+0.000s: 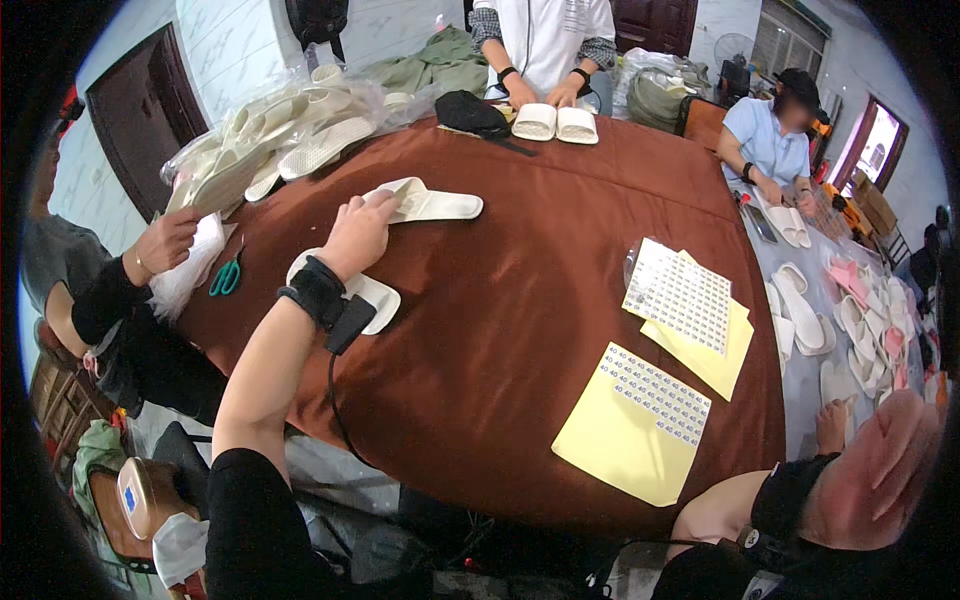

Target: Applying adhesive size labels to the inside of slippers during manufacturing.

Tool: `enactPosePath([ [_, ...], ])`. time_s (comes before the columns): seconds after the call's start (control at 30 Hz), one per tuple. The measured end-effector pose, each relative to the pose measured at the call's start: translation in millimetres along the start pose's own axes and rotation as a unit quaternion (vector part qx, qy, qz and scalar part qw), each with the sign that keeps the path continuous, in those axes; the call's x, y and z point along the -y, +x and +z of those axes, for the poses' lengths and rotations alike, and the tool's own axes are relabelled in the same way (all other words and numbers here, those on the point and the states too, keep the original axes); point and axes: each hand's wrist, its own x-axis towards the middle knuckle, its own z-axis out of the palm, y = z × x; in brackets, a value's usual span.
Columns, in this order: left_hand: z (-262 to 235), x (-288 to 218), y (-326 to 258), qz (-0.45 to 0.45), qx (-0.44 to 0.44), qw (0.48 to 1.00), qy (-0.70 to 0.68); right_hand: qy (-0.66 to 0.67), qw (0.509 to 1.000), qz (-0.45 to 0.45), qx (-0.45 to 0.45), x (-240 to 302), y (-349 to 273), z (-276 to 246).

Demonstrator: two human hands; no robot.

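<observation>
At the bench (480, 330), left hand (358, 240) is gripping a slipper (447, 206), ideally without creasing it. Right hand (868, 475) is appearing blurred; grip unclear.

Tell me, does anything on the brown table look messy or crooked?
Yes, a bit: on the right, the farther sticker sheets lie askew, overlapping at different angles instead of stacked squarely. I see nothing spilled or damaged.

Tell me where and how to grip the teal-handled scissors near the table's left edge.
Take the scissors by the teal finger loops, preferably from the wearer's near side: they lie flat on the brown cloth with the loops toward the wearer and the blades pointing away. The left hand is nearer, though it touches a white slide sandal.
</observation>
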Motion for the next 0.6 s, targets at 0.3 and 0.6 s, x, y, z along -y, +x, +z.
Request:
enactPosePath([
  [0.3, 44, 5, 9, 0.014, 0.076, 0.993, 0.094, 0.004, 1.0, 0.001, 0.003, -1, -1, 3],
  [0.6, 8, 11, -3, 0.017, 0.156, 0.974, 0.164, 0.022, 1.0, -0.003, 0.001, -4, -1, 3],
])
